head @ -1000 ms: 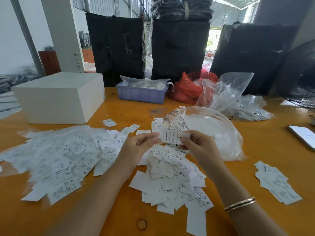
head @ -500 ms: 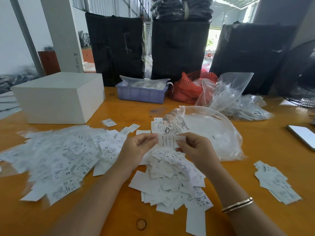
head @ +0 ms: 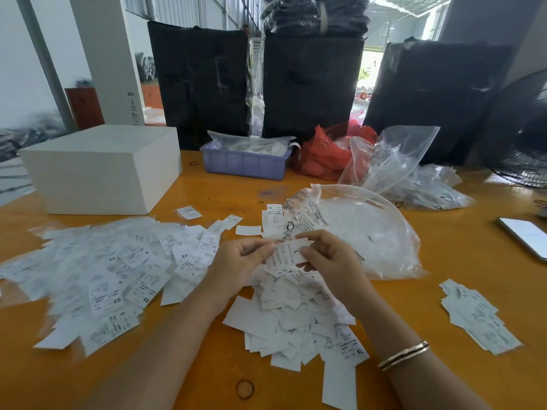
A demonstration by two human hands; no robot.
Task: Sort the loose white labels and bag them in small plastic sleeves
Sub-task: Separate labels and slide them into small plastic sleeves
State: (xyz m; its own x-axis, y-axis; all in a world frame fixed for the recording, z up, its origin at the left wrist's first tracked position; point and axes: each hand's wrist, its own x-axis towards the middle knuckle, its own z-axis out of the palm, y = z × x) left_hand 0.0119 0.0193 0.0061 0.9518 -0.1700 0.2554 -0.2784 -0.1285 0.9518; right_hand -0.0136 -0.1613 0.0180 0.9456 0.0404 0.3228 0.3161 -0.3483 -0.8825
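Over the middle of the orange table (head: 183,377) both hands hold one white label (head: 285,255) marked L. My left hand (head: 239,261) pinches its left edge and my right hand (head: 328,255) pinches its right edge. Under the hands lies a heap of loose white labels (head: 296,315). A wider spread of labels in clear sleeves (head: 97,273) covers the table to the left. A small stack of labels (head: 476,316) lies at the right. A large clear plastic bag (head: 364,229) lies just behind my right hand.
A white box (head: 100,170) stands at the back left, a blue bin (head: 245,162) of sleeves behind centre, and a red bag (head: 325,152) with more clear bags (head: 390,158) at the back right. A phone (head: 524,236) lies at the right edge, near a fan (head: 524,137).
Both hands have dropped a little toward the heap, and the label between them has turned so that its L marking faces up.
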